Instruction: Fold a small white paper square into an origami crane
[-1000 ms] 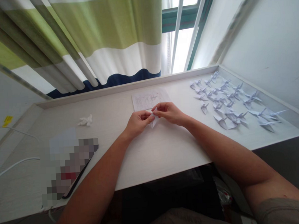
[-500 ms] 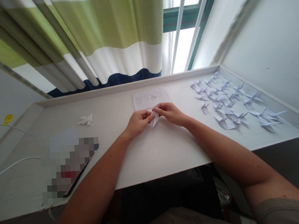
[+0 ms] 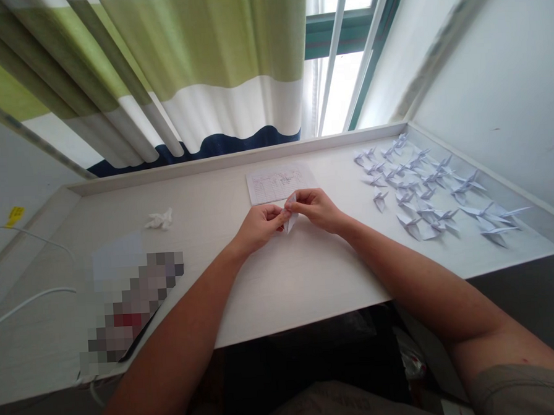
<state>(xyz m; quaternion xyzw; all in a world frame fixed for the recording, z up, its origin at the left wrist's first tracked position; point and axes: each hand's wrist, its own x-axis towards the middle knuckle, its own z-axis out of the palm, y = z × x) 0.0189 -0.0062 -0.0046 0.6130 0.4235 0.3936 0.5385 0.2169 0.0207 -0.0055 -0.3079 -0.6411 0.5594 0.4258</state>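
Note:
Both hands meet over the middle of the pale desk. Between them is a small folded piece of white paper, narrow and pointed. My left hand pinches it from the left, fingers curled. My right hand pinches its upper end from the right. The paper is held just above the desk surface. Right behind the hands lies a printed sheet, flat on the desk.
Several folded paper cranes are spread over the desk's right part. A crumpled white scrap lies to the left. A blurred-out object and white cables sit at the left. A striped curtain and a window stand behind.
The folded paper has turned more upright between the fingers, its tip now rising above them. Both hands stay in the same place.

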